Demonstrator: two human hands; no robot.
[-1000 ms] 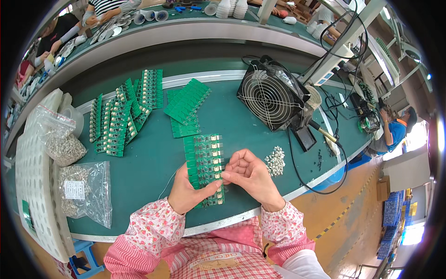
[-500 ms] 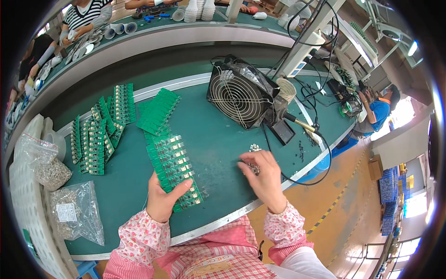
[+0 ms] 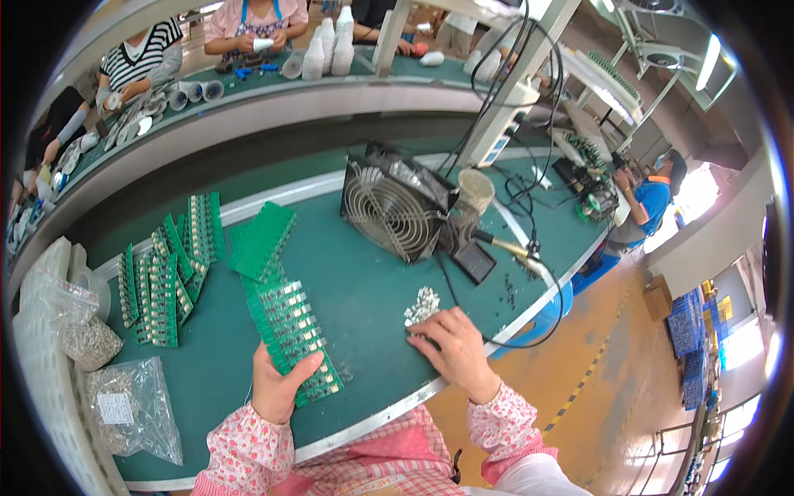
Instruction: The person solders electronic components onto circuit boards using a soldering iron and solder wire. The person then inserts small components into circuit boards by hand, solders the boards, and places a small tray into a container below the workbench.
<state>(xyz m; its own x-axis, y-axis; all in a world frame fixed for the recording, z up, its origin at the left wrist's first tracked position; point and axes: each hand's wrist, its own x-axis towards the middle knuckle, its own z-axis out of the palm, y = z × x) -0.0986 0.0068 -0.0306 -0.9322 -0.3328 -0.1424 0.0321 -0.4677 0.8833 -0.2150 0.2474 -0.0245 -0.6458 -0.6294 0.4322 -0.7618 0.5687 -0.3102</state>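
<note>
At a green-topped workbench (image 3: 368, 372), a left hand grips a circuit panel while a right hand reaches to loose white parts.

The left hand (image 3: 277, 384) clasps the green circuit panel (image 3: 291, 329) near the bench's front edge, thumb across its lower part; the right hand (image 3: 456, 349) has its fingers drawn close at the pile of white parts (image 3: 423, 304) (whether they pinch one, we cannot tell). A careless sweep could scatter the pile; a tilt from uneven thumb pressure could shift any unfixed components.

A black fan (image 3: 390, 208) stands near a post-mounted power strip (image 3: 498, 147).
</note>
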